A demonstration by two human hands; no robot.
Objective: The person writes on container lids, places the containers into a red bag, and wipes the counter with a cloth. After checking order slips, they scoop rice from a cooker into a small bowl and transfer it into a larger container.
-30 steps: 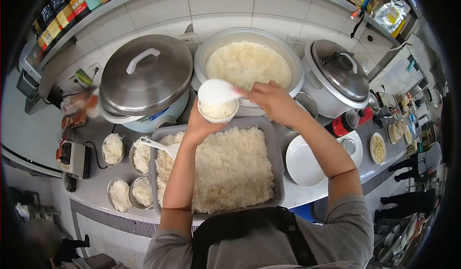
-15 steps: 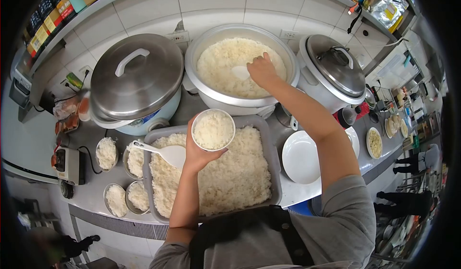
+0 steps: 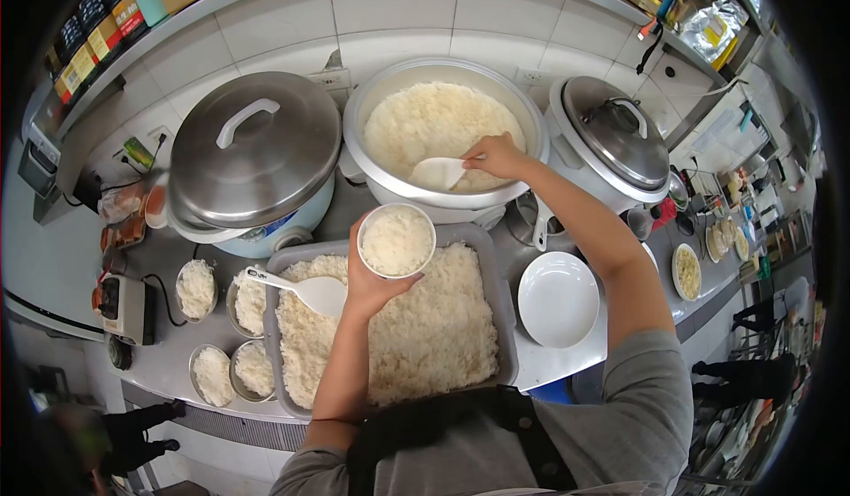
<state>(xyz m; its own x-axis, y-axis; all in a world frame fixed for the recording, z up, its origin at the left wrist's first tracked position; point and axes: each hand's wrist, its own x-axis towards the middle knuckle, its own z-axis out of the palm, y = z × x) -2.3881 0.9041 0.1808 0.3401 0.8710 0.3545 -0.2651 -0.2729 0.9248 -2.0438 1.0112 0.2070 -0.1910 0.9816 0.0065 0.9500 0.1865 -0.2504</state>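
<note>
Right hand (image 3: 500,155), gripping the paddle (image 3: 438,172), has drawn back to the near rim of the full cooker (image 3: 359,115). Left hand (image 3: 367,284) clasps a rice-filled bowl (image 3: 396,240).

The small white bowl (image 3: 396,240) is round and filled to the brim with cooked white rice. It sits upright, cupped from below in the left hand (image 3: 367,285), above the far edge of the grey tray (image 3: 507,301) of rice. The white rice paddle (image 3: 440,172) is held by its handle in the right hand (image 3: 498,156), with its blade pointing left, low over the rice in the open cooker pot (image 3: 394,192).
</note>
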